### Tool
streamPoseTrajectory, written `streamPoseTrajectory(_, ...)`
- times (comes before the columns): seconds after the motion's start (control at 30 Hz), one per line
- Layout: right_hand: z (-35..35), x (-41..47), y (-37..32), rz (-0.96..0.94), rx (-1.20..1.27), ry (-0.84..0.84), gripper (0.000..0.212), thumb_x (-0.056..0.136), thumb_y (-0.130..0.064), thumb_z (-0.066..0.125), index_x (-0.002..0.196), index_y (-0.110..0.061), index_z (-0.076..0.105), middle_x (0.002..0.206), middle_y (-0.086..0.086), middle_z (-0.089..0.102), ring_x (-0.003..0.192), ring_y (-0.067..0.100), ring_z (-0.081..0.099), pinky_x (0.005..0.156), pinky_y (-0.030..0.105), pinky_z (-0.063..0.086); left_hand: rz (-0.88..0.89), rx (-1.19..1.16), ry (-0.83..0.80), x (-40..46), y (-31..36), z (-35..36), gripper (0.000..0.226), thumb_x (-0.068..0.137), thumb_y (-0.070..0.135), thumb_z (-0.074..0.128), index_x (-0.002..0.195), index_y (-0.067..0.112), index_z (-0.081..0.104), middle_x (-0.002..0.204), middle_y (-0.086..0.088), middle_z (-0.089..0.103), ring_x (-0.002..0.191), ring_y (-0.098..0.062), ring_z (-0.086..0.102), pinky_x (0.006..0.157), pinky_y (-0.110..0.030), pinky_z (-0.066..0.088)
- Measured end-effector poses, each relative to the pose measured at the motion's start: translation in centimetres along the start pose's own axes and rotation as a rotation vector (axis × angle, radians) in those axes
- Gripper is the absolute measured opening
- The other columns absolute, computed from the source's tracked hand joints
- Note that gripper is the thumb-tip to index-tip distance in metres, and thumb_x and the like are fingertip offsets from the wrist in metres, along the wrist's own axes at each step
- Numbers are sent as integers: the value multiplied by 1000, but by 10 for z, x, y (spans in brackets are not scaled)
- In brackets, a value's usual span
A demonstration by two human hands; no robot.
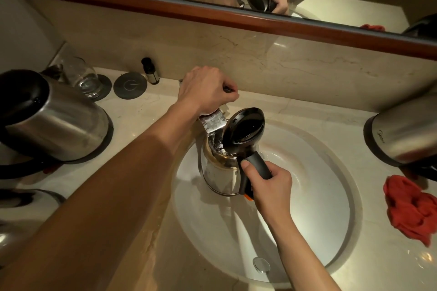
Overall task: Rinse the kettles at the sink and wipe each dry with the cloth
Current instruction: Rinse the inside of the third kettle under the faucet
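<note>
Shiny steel kettle (220, 172) stands up tall in the white sink (319, 196), its lid (243, 129) flipped open and its mouth right under the flat tap (211, 121) at 12 o'clock. The right hand (267, 186) wraps tight around the smooth black handle. The left hand (204, 90), up at 11 o'clock, curls around the tap lever. A soft, crumpled red cloth (411, 210) lies at 3 o'clock, nearer the right hand. More round steel kettles (56, 120) wait at 9 o'clock.
</note>
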State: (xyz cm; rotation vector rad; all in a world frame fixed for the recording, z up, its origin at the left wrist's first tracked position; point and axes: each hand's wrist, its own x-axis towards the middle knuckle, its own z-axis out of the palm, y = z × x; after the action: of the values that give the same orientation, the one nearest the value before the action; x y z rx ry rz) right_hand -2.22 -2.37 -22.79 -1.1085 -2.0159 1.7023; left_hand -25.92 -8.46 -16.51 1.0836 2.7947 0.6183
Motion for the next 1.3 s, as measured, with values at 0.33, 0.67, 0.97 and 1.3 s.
streamPoseTrajectory(0.33, 0, 0, -1, 11, 3, -7, 44, 65, -55, 74, 44, -26, 48, 47, -6, 36, 52, 20, 37, 56, 37, 35, -16, 0, -13, 0, 0, -1, 20, 86, 49, 62, 95, 40, 77, 95, 14, 76, 93, -18, 66, 84, -33, 48)
streamPoseTrajectory(0.67, 0, 1, 1, 9, 4, -8, 46, 65, -54, 74, 46, -21, 49, 49, 1, 39, 52, 21, 40, 56, 38, 36, -14, 1, -11, 0, 0, -1, 20, 87, 50, 62, 96, 41, 76, 97, 15, 75, 94, -17, 66, 84, -33, 47)
streamPoseTrajectory(0.97, 0, 1, -2, 7, 3, -2, 47, 64, -54, 73, 46, -21, 44, 49, 0, 36, 52, 20, 38, 56, 35, 32, 0, 0, -5, -1, 1, -1, 20, 88, 48, 62, 97, 39, 77, 97, 14, 75, 94, -16, 66, 85, -31, 43)
streamPoseTrajectory(1.3, 1, 2, -1, 2, -1, -12, 43, 64, -55, 74, 45, -24, 50, 49, 0, 39, 52, 20, 40, 56, 36, 35, 2, -5, 2, -1, 1, 0, 19, 88, 47, 62, 95, 39, 77, 94, 15, 75, 92, -14, 66, 84, -31, 42)
